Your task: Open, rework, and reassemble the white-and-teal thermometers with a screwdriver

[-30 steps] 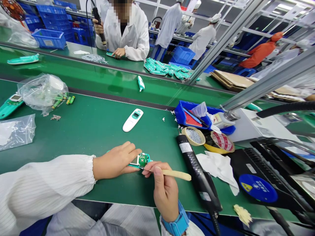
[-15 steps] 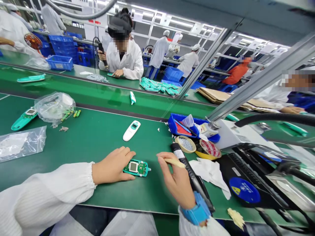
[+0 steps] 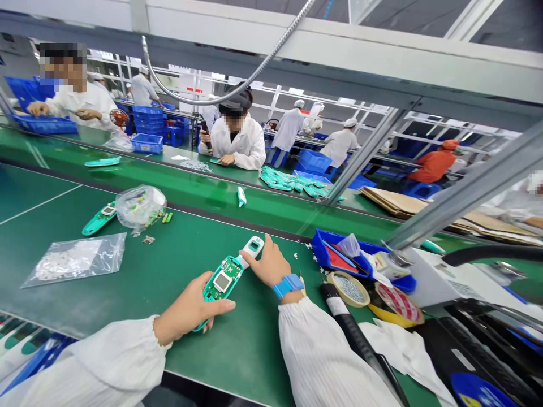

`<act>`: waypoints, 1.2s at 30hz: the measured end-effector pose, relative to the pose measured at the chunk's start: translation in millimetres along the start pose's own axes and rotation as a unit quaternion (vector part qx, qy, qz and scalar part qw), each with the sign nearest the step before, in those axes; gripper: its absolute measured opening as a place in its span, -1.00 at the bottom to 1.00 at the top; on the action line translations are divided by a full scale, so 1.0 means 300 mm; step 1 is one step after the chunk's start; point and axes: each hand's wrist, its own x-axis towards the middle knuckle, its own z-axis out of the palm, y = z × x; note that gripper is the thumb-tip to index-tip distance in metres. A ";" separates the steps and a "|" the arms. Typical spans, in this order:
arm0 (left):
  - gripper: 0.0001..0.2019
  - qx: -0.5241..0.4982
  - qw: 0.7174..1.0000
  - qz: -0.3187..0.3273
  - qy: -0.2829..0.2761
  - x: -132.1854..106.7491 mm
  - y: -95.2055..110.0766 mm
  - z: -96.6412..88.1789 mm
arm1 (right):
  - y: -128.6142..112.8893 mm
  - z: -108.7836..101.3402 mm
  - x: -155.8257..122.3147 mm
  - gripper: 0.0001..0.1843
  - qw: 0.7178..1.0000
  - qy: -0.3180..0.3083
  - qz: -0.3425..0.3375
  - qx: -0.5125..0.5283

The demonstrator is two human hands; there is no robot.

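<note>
My left hand (image 3: 186, 308) is wrapped round a green thermometer half-shell with a bare circuit board (image 3: 224, 277) in it, its small square screen facing up. Just beyond its tip, my right hand (image 3: 270, 263) grips a white thermometer (image 3: 254, 247) with a green-rimmed display between thumb and fingers. A thin pale stick (image 3: 302, 282) shows beside the right wrist; whether the palm still holds it is hidden. On the left of the bench lies another open green thermometer shell (image 3: 100, 219), beside a clear bag (image 3: 139, 208) of parts.
A flat plastic bag (image 3: 78, 257) of small white parts lies left. At right are a blue tray (image 3: 339, 263), tape rolls (image 3: 348, 288), a black electric screwdriver (image 3: 352, 325) and white tissue (image 3: 399, 347). Co-workers (image 3: 240, 138) sit beyond the green conveyor (image 3: 203, 189).
My right hand has moved forward and left and taken hold of the white thermometer. The left hand has lifted and tilted the green shell. My view has swung left.
</note>
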 end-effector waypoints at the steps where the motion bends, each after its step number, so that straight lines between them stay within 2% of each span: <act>1: -0.55 -0.015 1.000 0.006 0.010 0.000 -0.008 -0.002 | -0.019 0.018 0.028 -0.06 1.000 -0.005 0.018 -0.002; 3: -0.54 -0.034 0.999 0.018 0.026 -0.001 -0.024 -0.008 | -0.038 0.044 0.073 0.00 0.999 -0.022 0.048 0.000; 5: -0.53 -0.044 0.998 0.017 0.039 -0.003 -0.039 -0.017 | -0.036 0.056 0.105 -0.03 0.996 -0.044 0.074 0.011; 10: -0.49 -0.068 0.997 0.000 0.044 -0.010 -0.052 -0.035 | 0.004 0.036 0.124 -0.36 0.983 -0.088 0.139 0.087; 13: -0.54 -0.081 0.996 0.003 0.041 -0.019 -0.047 -0.042 | 0.017 -0.004 0.067 -0.42 0.961 -0.110 0.165 0.192; 17: -0.56 -0.132 0.988 0.007 0.076 -0.027 -0.037 -0.049 | -0.007 -0.061 -0.126 -0.46 0.898 -0.149 0.153 0.384; 19: -0.58 -0.152 0.984 0.028 0.090 -0.025 -0.027 -0.045 | -0.031 -0.073 -0.245 -0.44 0.851 -0.151 0.150 0.479; 20: -0.59 -0.155 0.983 0.041 0.094 -0.022 -0.019 -0.041 | -0.043 -0.073 -0.299 -0.45 0.807 -0.154 0.158 0.548; 23: -0.62 -0.133 0.986 0.066 0.082 -0.005 0.014 -0.015 | -0.072 -0.065 -0.422 -0.58 0.621 -0.170 0.196 0.740; 24: -0.62 -0.122 0.988 0.068 0.072 0.002 0.027 -0.002 | -0.079 -0.063 -0.448 -0.63 0.582 -0.172 0.204 0.768; 25: -0.61 -0.114 0.989 0.068 0.060 0.009 0.038 0.012 | -0.085 -0.063 -0.467 -0.67 0.575 -0.175 0.207 0.772; 26: -0.61 -0.107 0.991 0.070 0.045 0.015 0.048 0.027 | -0.089 -0.065 -0.480 -0.70 0.584 -0.178 0.207 0.765; 29: -0.64 -0.094 0.992 0.080 0.013 0.030 0.066 0.073 | -0.094 -0.081 -0.500 -0.73 0.637 -0.180 0.197 0.723; 32: -0.71 -0.084 0.993 0.084 0.006 0.039 0.067 0.121 | -0.081 -0.095 -0.506 -0.61 0.674 -0.148 0.203 0.695; 36: -0.72 -0.080 0.994 0.079 0.016 0.059 0.068 0.193 | -0.031 -0.095 -0.514 -0.44 0.707 -0.126 0.205 0.665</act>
